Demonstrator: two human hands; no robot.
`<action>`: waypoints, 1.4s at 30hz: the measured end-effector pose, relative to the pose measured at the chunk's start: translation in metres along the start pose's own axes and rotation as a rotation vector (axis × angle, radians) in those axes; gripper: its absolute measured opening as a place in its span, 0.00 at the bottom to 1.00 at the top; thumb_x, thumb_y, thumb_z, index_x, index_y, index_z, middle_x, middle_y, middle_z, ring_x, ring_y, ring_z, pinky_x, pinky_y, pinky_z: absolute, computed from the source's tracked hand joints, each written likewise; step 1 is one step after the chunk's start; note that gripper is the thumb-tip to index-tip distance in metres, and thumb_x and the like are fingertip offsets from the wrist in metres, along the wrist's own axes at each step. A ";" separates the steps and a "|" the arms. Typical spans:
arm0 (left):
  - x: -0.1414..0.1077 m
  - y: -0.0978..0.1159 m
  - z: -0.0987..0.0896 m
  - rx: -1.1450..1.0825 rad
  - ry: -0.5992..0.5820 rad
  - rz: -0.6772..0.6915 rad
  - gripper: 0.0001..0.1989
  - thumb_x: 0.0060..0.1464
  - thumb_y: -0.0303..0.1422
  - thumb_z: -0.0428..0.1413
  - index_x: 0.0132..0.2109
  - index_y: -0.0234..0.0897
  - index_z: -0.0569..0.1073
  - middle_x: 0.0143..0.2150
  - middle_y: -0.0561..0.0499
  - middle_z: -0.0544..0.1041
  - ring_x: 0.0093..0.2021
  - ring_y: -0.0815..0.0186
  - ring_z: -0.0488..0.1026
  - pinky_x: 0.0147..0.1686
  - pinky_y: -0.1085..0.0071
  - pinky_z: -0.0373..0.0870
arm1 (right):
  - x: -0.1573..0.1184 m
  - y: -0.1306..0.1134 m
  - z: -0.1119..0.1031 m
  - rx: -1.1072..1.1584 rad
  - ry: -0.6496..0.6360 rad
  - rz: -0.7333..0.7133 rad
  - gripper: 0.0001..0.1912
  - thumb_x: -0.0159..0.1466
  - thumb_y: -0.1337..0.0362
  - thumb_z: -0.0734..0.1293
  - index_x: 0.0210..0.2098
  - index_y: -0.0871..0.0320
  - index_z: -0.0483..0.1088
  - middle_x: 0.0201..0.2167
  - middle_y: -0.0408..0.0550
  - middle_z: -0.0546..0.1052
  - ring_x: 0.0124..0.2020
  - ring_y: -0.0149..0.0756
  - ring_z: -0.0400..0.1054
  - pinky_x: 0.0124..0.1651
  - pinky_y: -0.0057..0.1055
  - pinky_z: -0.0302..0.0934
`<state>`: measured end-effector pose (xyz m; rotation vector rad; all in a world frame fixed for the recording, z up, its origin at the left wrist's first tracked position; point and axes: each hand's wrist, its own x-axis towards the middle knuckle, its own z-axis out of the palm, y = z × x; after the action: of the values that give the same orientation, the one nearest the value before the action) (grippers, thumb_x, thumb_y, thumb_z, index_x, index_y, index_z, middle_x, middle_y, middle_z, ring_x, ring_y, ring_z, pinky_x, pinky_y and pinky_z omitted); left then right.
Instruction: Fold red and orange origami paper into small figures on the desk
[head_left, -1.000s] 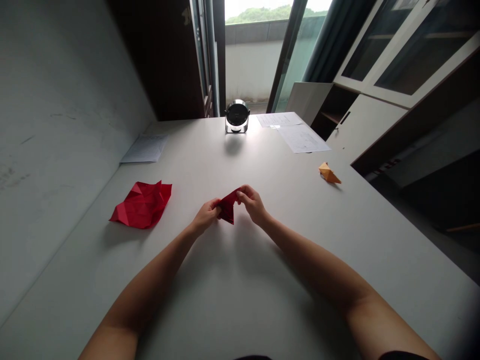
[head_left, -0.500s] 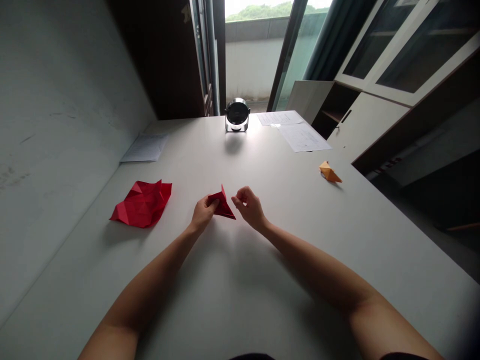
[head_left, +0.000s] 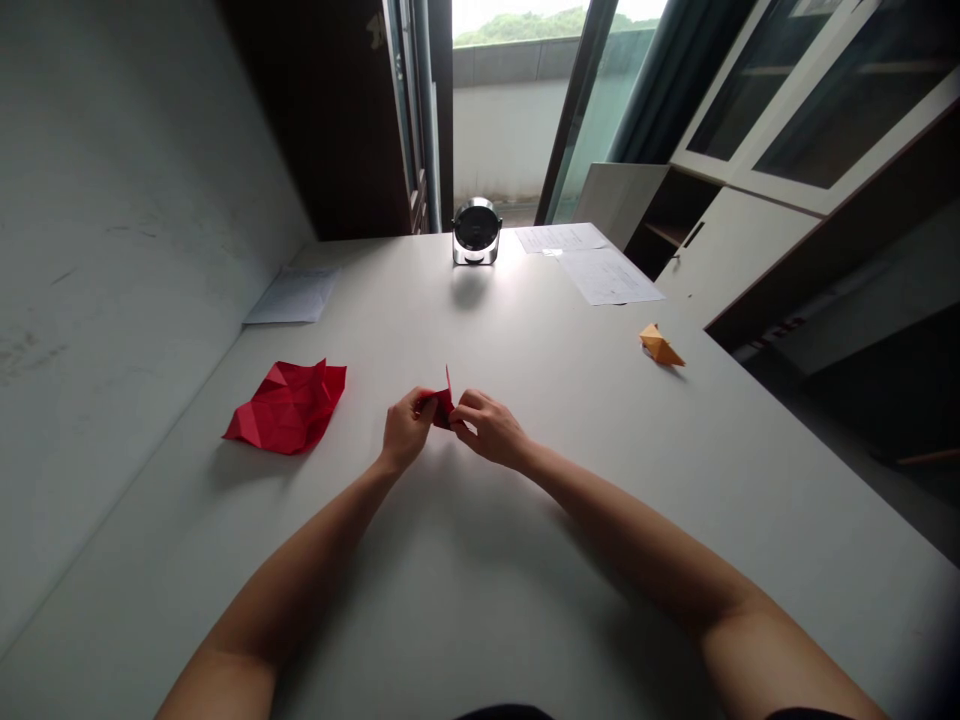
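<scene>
A small folded red paper [head_left: 442, 406] is held between my two hands over the middle of the white table, one thin point of it sticking up. My left hand [head_left: 408, 428] pinches its left side with thumb and fingers. On the right side, my right hand [head_left: 489, 428] has its fingers closed on the paper's edge; the fingertips partly cover it. A larger creased red sheet [head_left: 289, 408] lies to the left of my left hand, its edges raised.
An orange folded paper piece [head_left: 661, 346] rests on the right of the table [head_left: 570, 360]. At the far edge stands a round black and silver device [head_left: 476, 228]. White papers [head_left: 609, 276] lie at the back right, more sheets [head_left: 292, 295] at the back left.
My right hand has moved left onto the small red paper and taken hold of its right side. My left hand keeps its grip. The large red sheet has not moved.
</scene>
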<state>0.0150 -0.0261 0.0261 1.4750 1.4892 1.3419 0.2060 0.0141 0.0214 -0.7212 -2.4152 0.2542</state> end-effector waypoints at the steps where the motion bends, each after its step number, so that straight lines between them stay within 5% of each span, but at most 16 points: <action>1: 0.000 0.001 0.000 -0.003 0.001 0.005 0.12 0.60 0.42 0.57 0.41 0.39 0.78 0.35 0.49 0.81 0.35 0.62 0.78 0.37 0.68 0.73 | 0.000 0.000 0.000 -0.028 -0.001 0.002 0.06 0.69 0.67 0.63 0.39 0.55 0.73 0.38 0.49 0.71 0.39 0.36 0.63 0.36 0.30 0.58; 17: 0.009 -0.015 0.000 -0.180 0.160 -0.173 0.10 0.54 0.39 0.60 0.37 0.36 0.77 0.31 0.50 0.79 0.30 0.65 0.75 0.34 0.69 0.72 | -0.004 -0.004 -0.004 -0.177 0.117 -0.281 0.10 0.72 0.69 0.60 0.44 0.53 0.73 0.46 0.50 0.76 0.48 0.40 0.65 0.49 0.39 0.60; 21: 0.013 -0.015 0.000 -0.348 0.228 -0.289 0.10 0.53 0.36 0.58 0.40 0.34 0.74 0.30 0.50 0.78 0.28 0.66 0.75 0.33 0.67 0.75 | -0.004 -0.011 -0.002 -0.206 0.120 -0.331 0.10 0.72 0.70 0.60 0.43 0.54 0.72 0.55 0.49 0.74 0.57 0.41 0.62 0.56 0.40 0.59; 26: 0.018 -0.020 -0.004 -0.564 0.297 -0.489 0.11 0.49 0.33 0.58 0.39 0.34 0.71 0.28 0.51 0.77 0.25 0.68 0.74 0.33 0.67 0.75 | -0.002 -0.010 0.000 -0.213 0.023 -0.314 0.12 0.72 0.72 0.59 0.42 0.54 0.72 0.49 0.49 0.77 0.51 0.40 0.65 0.52 0.40 0.59; 34: 0.015 -0.022 -0.001 -0.553 0.173 -0.412 0.12 0.51 0.34 0.59 0.43 0.34 0.72 0.33 0.50 0.78 0.28 0.70 0.75 0.38 0.65 0.77 | -0.001 0.005 0.002 -0.052 0.075 0.050 0.11 0.71 0.60 0.62 0.42 0.56 0.75 0.39 0.54 0.78 0.41 0.43 0.66 0.47 0.40 0.57; 39: 0.011 -0.021 0.004 -0.461 0.115 -0.235 0.13 0.52 0.36 0.62 0.43 0.34 0.74 0.39 0.48 0.79 0.37 0.65 0.78 0.46 0.59 0.77 | 0.002 0.015 0.007 0.698 0.074 0.470 0.18 0.71 0.51 0.60 0.49 0.51 0.75 0.30 0.44 0.77 0.29 0.34 0.68 0.36 0.32 0.60; 42: 0.007 -0.017 0.009 -0.408 0.026 -0.138 0.15 0.52 0.36 0.64 0.45 0.34 0.75 0.42 0.47 0.79 0.43 0.62 0.78 0.50 0.59 0.75 | 0.005 0.016 0.009 1.091 0.106 0.642 0.22 0.67 0.45 0.63 0.44 0.56 0.76 0.27 0.43 0.75 0.25 0.32 0.66 0.30 0.28 0.59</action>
<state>0.0168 -0.0153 0.0093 1.0804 1.2158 1.4776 0.2041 0.0299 0.0111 -0.8702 -1.4883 1.5639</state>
